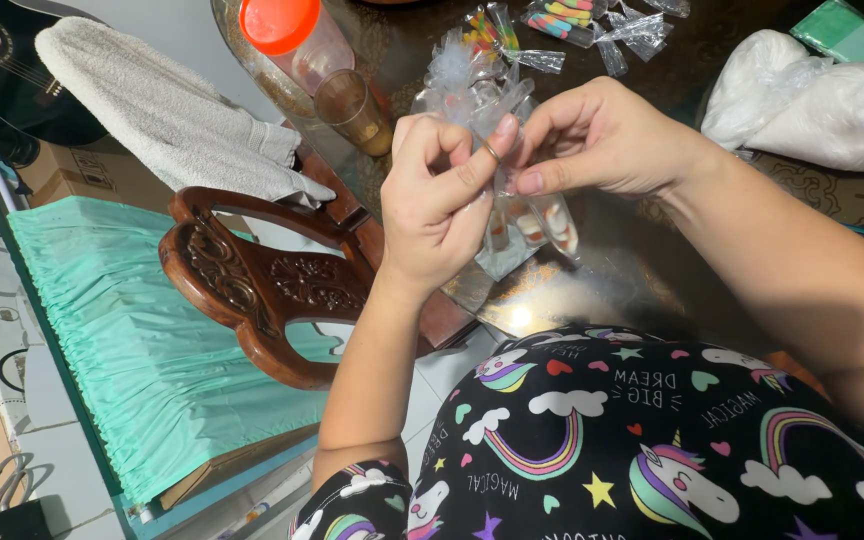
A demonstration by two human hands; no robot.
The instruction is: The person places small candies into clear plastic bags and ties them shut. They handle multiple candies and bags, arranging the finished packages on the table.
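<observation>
Both hands are pinching a clear candy bag (524, 215): left hand (439, 205) fingers gripping its neck, right hand (592, 140) fingers narrowing on the gathered top; bag hanging lengthwise below fingers, above the tabletop (642, 270).

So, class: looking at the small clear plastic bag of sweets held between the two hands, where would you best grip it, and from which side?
Grip the small clear plastic bag of sweets at its gathered neck, probably from above. The left hand and right hand already pinch it there: the film bunches narrow, while the filled body hangs below and would likely crush or slip.
</observation>
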